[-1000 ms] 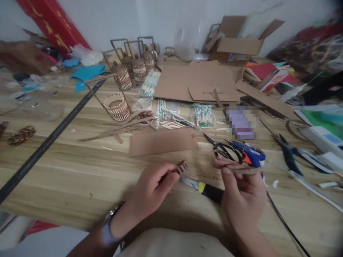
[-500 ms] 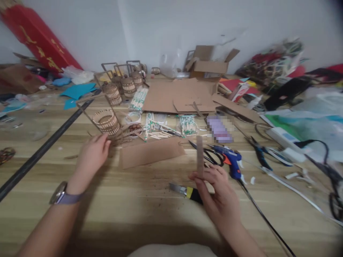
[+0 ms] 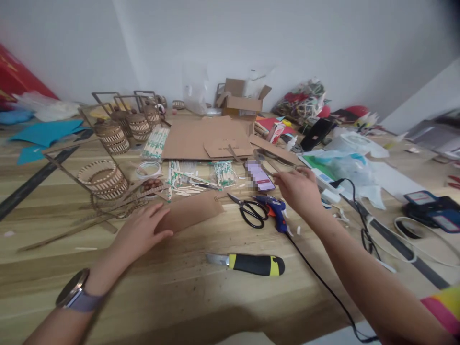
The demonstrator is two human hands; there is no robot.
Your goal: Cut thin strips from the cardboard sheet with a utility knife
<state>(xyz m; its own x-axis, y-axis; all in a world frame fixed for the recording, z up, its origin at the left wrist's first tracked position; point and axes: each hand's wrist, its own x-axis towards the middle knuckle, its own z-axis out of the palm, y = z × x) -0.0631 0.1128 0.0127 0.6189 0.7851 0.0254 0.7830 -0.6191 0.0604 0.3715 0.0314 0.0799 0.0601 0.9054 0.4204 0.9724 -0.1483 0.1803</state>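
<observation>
My left hand (image 3: 142,235) is open, fingers apart, over the left end of a flat cardboard piece (image 3: 194,211). On its far side stands a small round basket of light and dark sticks (image 3: 102,179) with a tall square handle, among loose brown strips (image 3: 68,235). My right hand (image 3: 300,191) reaches out beside a phone (image 3: 260,176), its fingertips pinched together at a thin brown strip (image 3: 268,167); part of the grip is hidden. Close by lie a blue glue gun (image 3: 276,211) and black-handled scissors (image 3: 253,213). A yellow-black utility knife (image 3: 251,264) rests nearer me.
Several finished lidded baskets (image 3: 138,125) stand at the back left. Large cardboard sheets (image 3: 208,136), bagged sticks (image 3: 224,173), a tape roll (image 3: 148,168) and an open carton (image 3: 244,100) fill the middle. A power strip (image 3: 323,179) and the glue gun's cord (image 3: 323,282) are on the right.
My right hand has moved forward from above the knife to beside the phone. My left hand has shifted from the basket toward the cardboard piece. The view has swung to the right.
</observation>
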